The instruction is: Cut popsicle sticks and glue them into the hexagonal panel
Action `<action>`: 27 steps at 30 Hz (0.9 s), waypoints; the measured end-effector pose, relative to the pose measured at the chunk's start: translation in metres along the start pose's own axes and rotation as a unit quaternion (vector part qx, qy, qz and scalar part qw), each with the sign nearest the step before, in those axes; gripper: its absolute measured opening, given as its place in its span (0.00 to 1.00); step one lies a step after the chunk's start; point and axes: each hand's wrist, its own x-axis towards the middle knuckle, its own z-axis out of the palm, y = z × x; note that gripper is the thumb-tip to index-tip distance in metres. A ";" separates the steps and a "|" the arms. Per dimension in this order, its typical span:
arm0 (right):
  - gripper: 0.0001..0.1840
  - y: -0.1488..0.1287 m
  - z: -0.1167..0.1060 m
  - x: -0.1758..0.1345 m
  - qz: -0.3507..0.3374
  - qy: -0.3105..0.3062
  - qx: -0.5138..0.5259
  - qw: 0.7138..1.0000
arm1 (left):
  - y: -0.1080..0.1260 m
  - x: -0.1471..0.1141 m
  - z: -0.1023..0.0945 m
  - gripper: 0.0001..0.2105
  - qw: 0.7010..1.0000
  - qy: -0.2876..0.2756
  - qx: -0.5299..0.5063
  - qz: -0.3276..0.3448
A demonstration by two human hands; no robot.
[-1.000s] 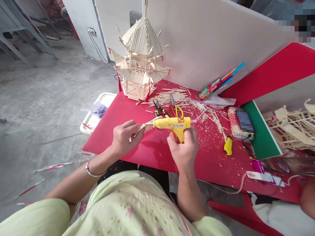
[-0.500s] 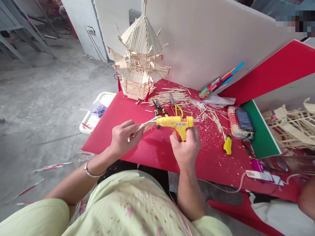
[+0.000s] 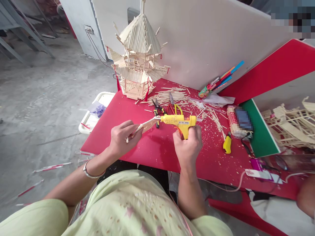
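Note:
My right hand [image 3: 188, 144] is wrapped round the grip of a yellow hot glue gun [image 3: 179, 120], its nozzle pointing left. In my left hand [image 3: 125, 137] is a small piece made of pale wooden sticks [image 3: 149, 124], pinched at its near end. The glue gun's tip is at the far end of this piece; whether they touch I cannot tell. Behind the hands lie black-and-yellow pliers [image 3: 157, 109] and a cutting tool with red and yellow handles [image 3: 176, 105]. Many loose wooden sticks [image 3: 169, 96] are spread beyond them.
A pagoda model of sticks [image 3: 140, 49] with red tassels stands at the table's back left. On the red table [image 3: 118, 114] are a yellow cutter [image 3: 227, 144], a pen holder [image 3: 204, 91] and a power strip [image 3: 262, 175]. Another person's arm [image 3: 306, 196] shows at the right edge.
The glue gun in my right hand has shifted slightly right, along the stick piece towards its far end. My left hand keeps its hold, almost still.

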 end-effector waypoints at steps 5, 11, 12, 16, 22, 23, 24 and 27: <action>0.10 0.003 0.002 0.001 -0.003 0.020 -0.024 1.000 | 0.000 -0.001 0.001 0.12 1.000 0.004 -0.007 -0.001; 0.12 0.006 0.004 0.000 0.015 0.009 -0.029 0.999 | 0.000 -0.002 0.001 0.13 1.000 -0.001 -0.009 -0.011; 0.12 0.007 0.004 0.000 0.016 0.010 -0.031 0.999 | 0.000 -0.002 0.001 0.13 1.000 -0.001 -0.009 -0.012; 0.11 0.008 0.005 0.000 0.003 0.024 -0.047 0.999 | 0.000 -0.002 0.000 0.12 1.000 0.000 -0.007 -0.015; 0.11 0.007 0.006 -0.002 0.001 0.026 -0.055 0.998 | -0.001 -0.004 0.000 0.10 1.000 0.001 -0.013 -0.007; 0.11 0.007 0.006 -0.002 0.002 0.026 -0.055 0.998 | -0.001 -0.004 0.001 0.09 1.000 0.002 -0.015 -0.007; 0.12 0.007 0.006 -0.002 0.004 0.026 -0.053 0.998 | -0.001 -0.004 0.001 0.09 1.000 0.003 -0.016 -0.008; 0.13 0.008 0.006 -0.002 0.013 0.023 -0.045 0.999 | 0.001 -0.004 0.001 0.09 1.000 0.004 -0.020 -0.011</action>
